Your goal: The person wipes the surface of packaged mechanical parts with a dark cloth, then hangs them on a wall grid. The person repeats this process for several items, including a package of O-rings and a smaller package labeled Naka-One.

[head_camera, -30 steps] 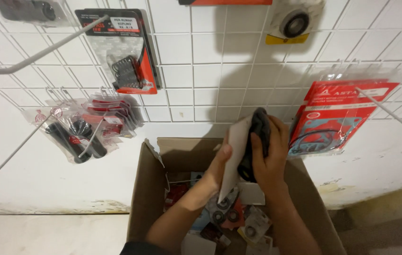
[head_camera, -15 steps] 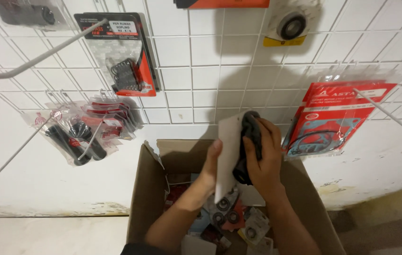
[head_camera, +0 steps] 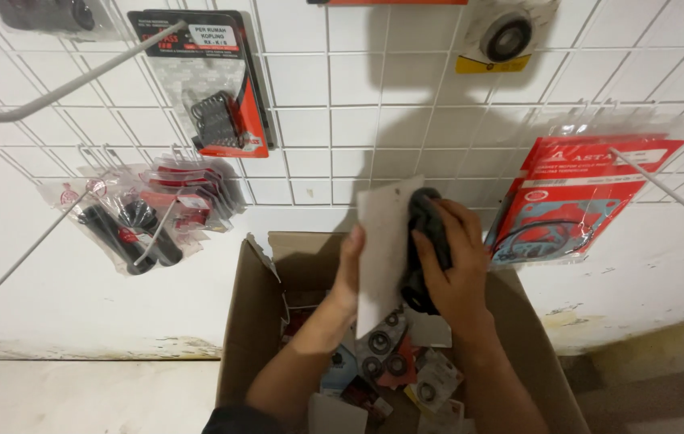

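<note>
White card [head_camera: 386, 241] stands upright above the cardboard box [head_camera: 249, 321]; our left hand [head_camera: 350, 269] pinches its edge at 9 o'clock, while our right hand [head_camera: 454, 265] at 3 o'clock clasps a black rubber part [head_camera: 424, 241] against it.

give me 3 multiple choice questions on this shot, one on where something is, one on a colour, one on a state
1. Where are both hands?
A. Above the open cardboard box
B. Inside a drawer
C. On the floor beside the wall

2. What colour is the flat card that the left hand holds?
A. Green
B. White
C. Blue

3. How is the right hand?
A. Flat and empty
B. Pointing at the wire grid
C. Closed around a black part

Answers:
1 A: both forearms rise out of the box with its flaps open.
2 B: the card shows pale white against the tiles.
3 C: the fingers wrap the dark part beside the card.
</note>
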